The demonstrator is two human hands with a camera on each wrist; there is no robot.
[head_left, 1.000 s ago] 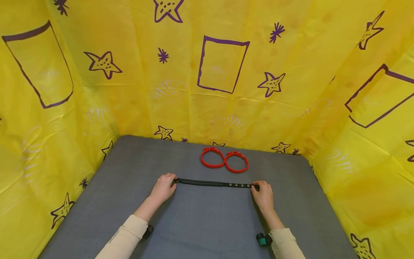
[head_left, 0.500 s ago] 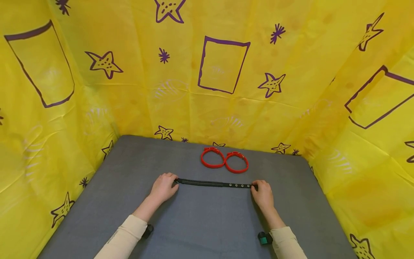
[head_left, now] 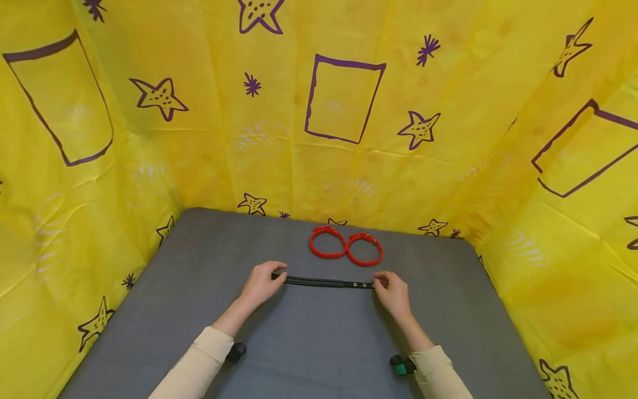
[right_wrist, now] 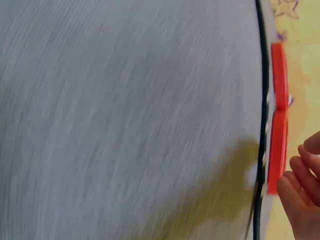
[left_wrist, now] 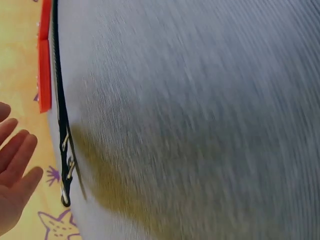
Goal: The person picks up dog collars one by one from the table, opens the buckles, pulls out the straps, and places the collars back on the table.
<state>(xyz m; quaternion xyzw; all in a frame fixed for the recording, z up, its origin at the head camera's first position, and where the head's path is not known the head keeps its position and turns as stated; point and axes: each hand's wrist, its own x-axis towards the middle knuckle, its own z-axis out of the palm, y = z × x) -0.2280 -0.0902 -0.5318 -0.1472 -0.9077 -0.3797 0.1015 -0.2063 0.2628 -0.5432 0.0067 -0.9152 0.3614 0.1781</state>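
Note:
A black collar (head_left: 319, 282) lies stretched out straight on the grey surface, its eyelets toward the right end. In the left wrist view its metal buckle end (left_wrist: 65, 170) shows. My left hand (head_left: 260, 284) hovers over that left end with fingers extended; the left wrist view shows a gap between the fingers and the collar. Above the eyelet end is my right hand (head_left: 394, 295), fingers loosely bent, holding nothing in the right wrist view. Behind the black collar, two red collars (head_left: 327, 256) lie side by side, each buckled into a ring.
The grey cloth-covered table (head_left: 309, 338) spreads out beneath everything. A yellow curtain (head_left: 209, 149) with purple drawings encloses the back and both sides. A small dark device (head_left: 236, 353) is worn at the left wrist, and another device (head_left: 401, 366) at the right.
Both hands have let go of the black collar's ends and moved slightly inward and up. The black collar stays in place, as do the red collars.

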